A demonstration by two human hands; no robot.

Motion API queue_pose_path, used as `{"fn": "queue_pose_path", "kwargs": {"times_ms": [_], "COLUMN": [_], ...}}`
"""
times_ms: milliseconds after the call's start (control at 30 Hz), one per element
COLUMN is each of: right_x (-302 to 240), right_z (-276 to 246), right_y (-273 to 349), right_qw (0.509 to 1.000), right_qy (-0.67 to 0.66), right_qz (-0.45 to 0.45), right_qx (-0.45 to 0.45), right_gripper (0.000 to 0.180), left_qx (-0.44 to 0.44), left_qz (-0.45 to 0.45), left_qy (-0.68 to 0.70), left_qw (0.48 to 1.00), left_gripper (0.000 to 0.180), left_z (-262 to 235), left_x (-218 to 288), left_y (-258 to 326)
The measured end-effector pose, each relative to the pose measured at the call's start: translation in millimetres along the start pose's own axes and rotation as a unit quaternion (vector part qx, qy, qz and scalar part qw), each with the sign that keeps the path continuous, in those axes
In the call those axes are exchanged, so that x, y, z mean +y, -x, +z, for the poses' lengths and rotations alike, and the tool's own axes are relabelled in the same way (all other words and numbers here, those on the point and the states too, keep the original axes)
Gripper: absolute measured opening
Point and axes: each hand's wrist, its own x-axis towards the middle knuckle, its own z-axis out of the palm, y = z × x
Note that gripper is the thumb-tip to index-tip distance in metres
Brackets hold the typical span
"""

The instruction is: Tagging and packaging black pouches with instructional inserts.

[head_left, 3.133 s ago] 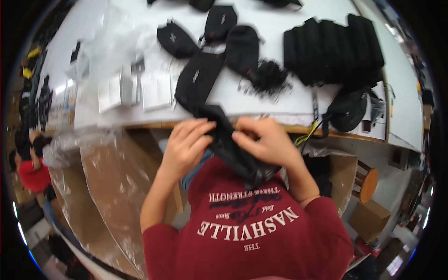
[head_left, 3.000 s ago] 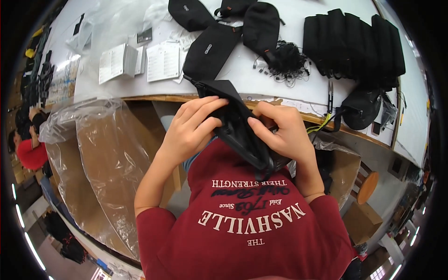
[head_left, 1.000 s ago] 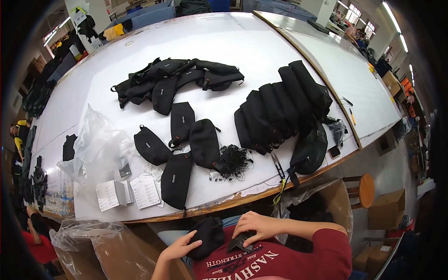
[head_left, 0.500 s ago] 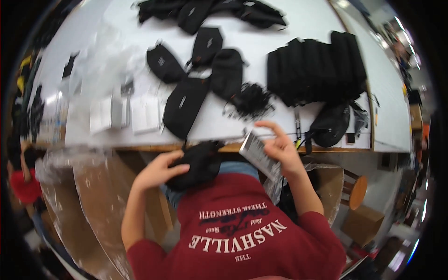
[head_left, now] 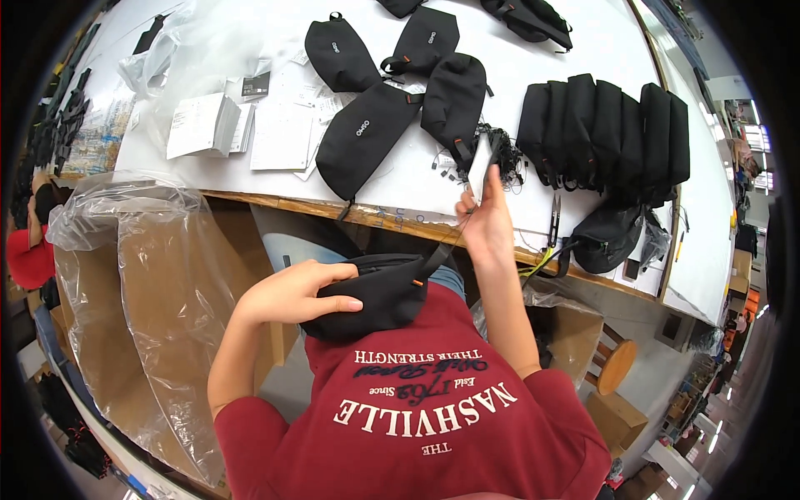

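Note:
My left hand [head_left: 304, 292] grips a black zip pouch [head_left: 379, 300] against my lap, the thumb on its outside and the fingers at its opening. A short strap and a small orange tab show at the pouch's right end. Raised over the table's edge, my right hand [head_left: 487, 221] is closed on a white card [head_left: 479, 167], seen nearly edge-on. A thin dark cord runs between this hand and the pouch's strap. Just behind the card lies a heap of black cords [head_left: 507, 158]. Several black pouches, among them a large flat one [head_left: 367, 137], lie on the table.
A row of black pouches [head_left: 600, 129] stands at the right, with scissors [head_left: 553, 221] and a black bag [head_left: 604, 237] nearby. Stacked white leaflets [head_left: 200, 125] and clear plastic bags [head_left: 187, 50] are at the left. A plastic-lined carton [head_left: 175, 308] stands below the table's edge [head_left: 333, 217].
My right hand has moved forward and up over the table, turning the card upright. The pouch in my left hand has come round so its opening and strap show. The view has shifted.

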Motion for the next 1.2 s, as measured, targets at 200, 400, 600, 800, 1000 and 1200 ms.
{"fn": "queue_pose_path", "kwargs": {"times_ms": [200, 400, 600, 800, 1000, 1200], "right_x": [16.7, -7.1, -55.8, -34.1, -28.0, -52.0], "right_z": [-11.0, -8.9, -61.4, -37.0, -44.5, -19.7], "right_y": [-7.8, -11.4, -11.6, 7.2, -4.3, 52.5], "right_qw": [0.980, 0.986, 0.936, 0.975, 0.997, 0.833], "right_qy": [-0.016, 0.131, 0.206, 0.136, 0.019, 0.454], "right_qz": [0.051, -0.099, -0.232, -0.175, -0.059, -0.271], "right_qx": [-0.191, -0.002, -0.167, 0.001, -0.052, -0.162], "right_gripper": [0.026, 0.025, 0.027, 0.027, 0.030, 0.017], "left_qx": [-0.020, 0.062, 0.106, 0.090, 0.099, 0.230], "left_qz": [0.010, 0.006, 0.063, 0.120, 0.173, 0.245], "left_qy": [-0.038, -0.087, -0.147, -0.182, -0.176, -0.272], "left_qw": [0.999, 0.994, 0.981, 0.972, 0.964, 0.902], "left_gripper": [0.037, 0.040, 0.030, 0.024, 0.022, 0.018], "left_z": [-2.7, 1.0, 4.7, 18.8, 27.7, 25.5], "left_x": [10.4, 14.4, 12.2, 23.1, 25.8, 27.7], "left_y": [-8.2, -13.6, -29.5, -43.1, -50.7, -62.8]}}
